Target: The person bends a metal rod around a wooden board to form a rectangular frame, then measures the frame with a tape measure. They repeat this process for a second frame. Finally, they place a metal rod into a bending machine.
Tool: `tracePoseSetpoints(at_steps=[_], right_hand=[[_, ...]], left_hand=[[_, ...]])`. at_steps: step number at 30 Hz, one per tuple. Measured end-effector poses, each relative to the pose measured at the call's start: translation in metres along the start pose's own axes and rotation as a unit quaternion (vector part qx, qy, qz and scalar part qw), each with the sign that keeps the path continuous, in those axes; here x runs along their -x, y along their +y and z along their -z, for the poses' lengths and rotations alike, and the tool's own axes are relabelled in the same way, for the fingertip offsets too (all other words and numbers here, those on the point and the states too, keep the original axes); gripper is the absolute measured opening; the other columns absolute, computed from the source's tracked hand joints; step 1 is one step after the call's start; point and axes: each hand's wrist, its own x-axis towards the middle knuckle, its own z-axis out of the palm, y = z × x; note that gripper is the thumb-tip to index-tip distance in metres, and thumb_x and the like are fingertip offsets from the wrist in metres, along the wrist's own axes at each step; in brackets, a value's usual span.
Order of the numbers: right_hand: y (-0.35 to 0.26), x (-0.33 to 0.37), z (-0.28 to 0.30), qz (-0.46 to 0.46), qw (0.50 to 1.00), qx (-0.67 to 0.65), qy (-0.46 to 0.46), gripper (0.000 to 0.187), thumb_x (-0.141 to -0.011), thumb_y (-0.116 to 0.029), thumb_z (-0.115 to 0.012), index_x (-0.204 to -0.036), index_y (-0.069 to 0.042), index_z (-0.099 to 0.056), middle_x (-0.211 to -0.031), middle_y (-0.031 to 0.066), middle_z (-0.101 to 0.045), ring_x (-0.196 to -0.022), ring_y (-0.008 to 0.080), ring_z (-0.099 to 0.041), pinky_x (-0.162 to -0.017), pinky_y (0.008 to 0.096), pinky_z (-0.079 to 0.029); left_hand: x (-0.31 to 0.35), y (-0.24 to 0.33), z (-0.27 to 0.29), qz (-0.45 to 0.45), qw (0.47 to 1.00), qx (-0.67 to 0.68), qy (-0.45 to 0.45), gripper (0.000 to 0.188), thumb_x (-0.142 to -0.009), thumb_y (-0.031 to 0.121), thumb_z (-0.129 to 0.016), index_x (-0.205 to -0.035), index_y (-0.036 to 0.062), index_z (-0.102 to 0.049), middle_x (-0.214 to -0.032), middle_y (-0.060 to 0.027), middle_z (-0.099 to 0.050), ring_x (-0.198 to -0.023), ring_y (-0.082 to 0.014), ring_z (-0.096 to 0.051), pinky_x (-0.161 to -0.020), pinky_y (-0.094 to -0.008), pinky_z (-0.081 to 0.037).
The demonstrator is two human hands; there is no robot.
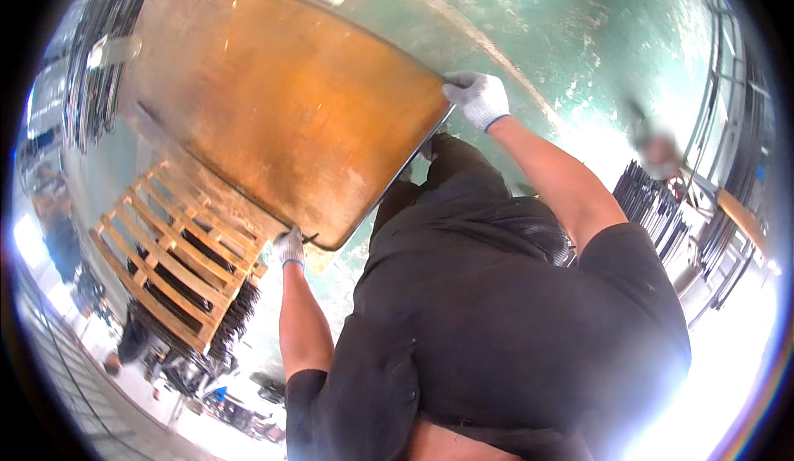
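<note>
I note the right hand (481,102) pinching the tabletop (314,114) corner between its fingers (452,92), apparently for steadiness. The left hand (289,248) meets another corner; its fingers' grip I cannot tell.

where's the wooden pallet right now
In the head view, the wooden pallet is on the left side, just left of the gloved left hand and below the brown board.

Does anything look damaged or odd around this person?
Mostly wear. The green floor has pale, patchy areas, as if its coating had rubbed off. The orange-brown board, which the gloved right hand grips at a corner, looks blotchy and scuffed. Nothing else clearly stands out.
</note>
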Motion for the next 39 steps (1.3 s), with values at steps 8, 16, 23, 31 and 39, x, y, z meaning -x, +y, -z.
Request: tracePoseSetpoints(at_steps=[8, 16, 23, 31, 39], right_hand=[[-0.010, 0.028, -0.018, 0.374, 0.893, 0.223, 0.116, 0.029, -0.095, -0.030, -0.080, -0.117, -0.012, -0.081, -0.117, 0.0134, -0.080, -0.115, 0.0389, -0.073, -0.103, 0.0498, -0.057], [-0.045, 0.122, -0.165, 0.624, 0.729, 0.211, -0.186, 0.021, -0.085, -0.029, -0.080, -0.095, -0.011, -0.077, -0.100, 0.0078, -0.075, -0.108, 0.0314, -0.070, -0.101, 0.0469, -0.055], [-0.028, 0.170, -0.241, 0.628, 0.698, 0.309, -0.152, 0.016, -0.088, -0.027, -0.072, -0.091, -0.013, -0.078, -0.100, 0.0066, -0.075, -0.110, 0.0292, -0.071, -0.100, 0.0456, -0.054], [-0.031, 0.178, -0.247, 0.635, 0.680, 0.349, -0.113, 0.012, -0.089, -0.025, -0.070, -0.086, -0.013, -0.073, -0.095, 0.0064, -0.071, -0.105, 0.0303, -0.070, -0.099, 0.0475, -0.054], [-0.030, 0.179, -0.248, 0.665, 0.652, 0.347, -0.111, 0.013, -0.089, -0.024, -0.068, -0.086, -0.014, -0.075, -0.092, 0.0040, -0.071, -0.100, 0.0276, -0.070, -0.095, 0.0462, -0.056]], left_hand=[[0.046, -0.024, 0.006, -0.052, 0.991, 0.087, 0.092, 0.037, -0.088, 0.031, -0.084, -0.098, -0.0047, -0.081, -0.090, -0.0192, -0.081, -0.083, -0.0276, -0.075, -0.084, -0.0440, -0.060], [0.117, -0.082, -0.006, -0.073, 0.984, 0.147, 0.074, 0.034, -0.092, 0.032, -0.081, -0.099, -0.0007, -0.083, -0.091, -0.0182, -0.082, -0.085, -0.0255, -0.078, -0.085, -0.0394, -0.060], [0.173, -0.189, -0.015, -0.062, 0.984, 0.168, 0.017, 0.035, -0.094, 0.031, -0.078, -0.102, -0.0026, -0.082, -0.092, -0.0185, -0.082, -0.088, -0.0238, -0.077, -0.086, -0.0382, -0.059], [0.203, -0.284, -0.023, 0.026, 0.984, 0.166, 0.053, 0.027, -0.089, 0.025, -0.082, -0.098, -0.0007, -0.083, -0.086, -0.0126, -0.080, -0.081, -0.0196, -0.072, -0.079, -0.0374, -0.059], [0.217, -0.289, -0.045, 0.031, 0.974, 0.225, 0.003, 0.027, -0.090, 0.025, -0.080, -0.097, -0.0011, -0.082, -0.085, -0.0089, -0.079, -0.078, -0.0156, -0.070, -0.078, -0.0348, -0.058]])
